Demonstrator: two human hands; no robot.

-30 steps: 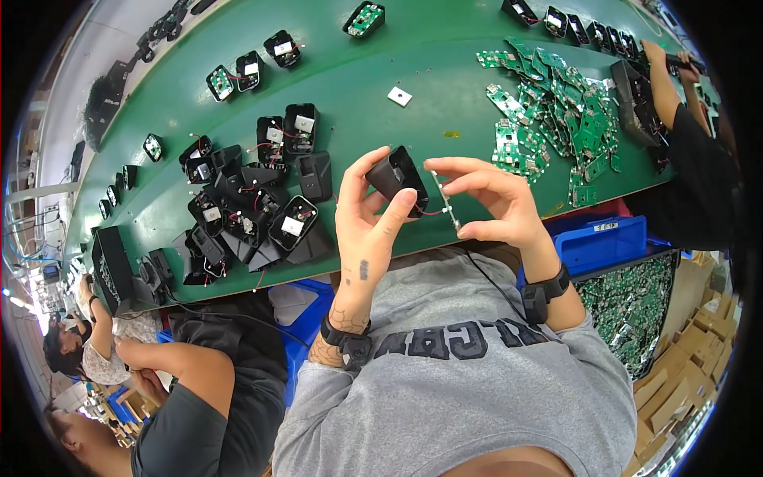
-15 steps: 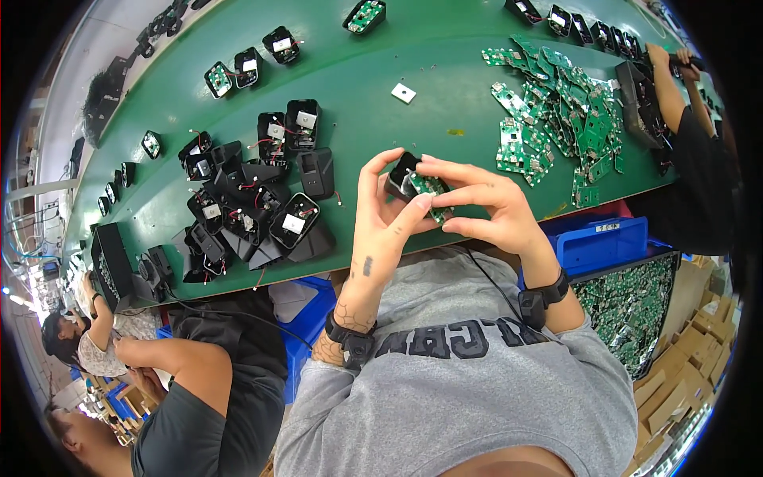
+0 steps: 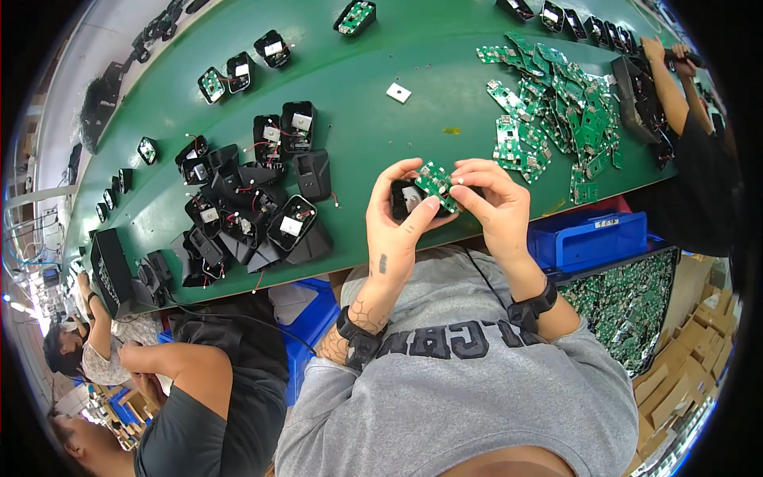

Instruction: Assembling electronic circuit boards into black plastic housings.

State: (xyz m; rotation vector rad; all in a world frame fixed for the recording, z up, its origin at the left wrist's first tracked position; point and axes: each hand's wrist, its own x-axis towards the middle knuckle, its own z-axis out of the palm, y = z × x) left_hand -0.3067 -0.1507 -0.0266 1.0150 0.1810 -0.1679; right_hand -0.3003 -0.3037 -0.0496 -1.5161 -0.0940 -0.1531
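Note:
My left hand is closed around a black plastic housing, with a whitish metal block visible inside. Over the housing's right side sits a green circuit board, tilted, with my left thumb against its lower edge. My right hand is closed in a pinch at the board's right edge, where a small white connector shows between thumb and fingers. Any wire leading from the connector is hidden. Both hands are just above the near edge of the green table.
A pile of black housings with red wires lies left. Many circuit boards are heaped right. A white block lies ahead. Blue bins stand below the table edge. Co-workers sit at left and right.
The circuit board has been lifted and turned up, baring the inside of the housing. My right fingers have shifted from its face to a pinch at its right edge.

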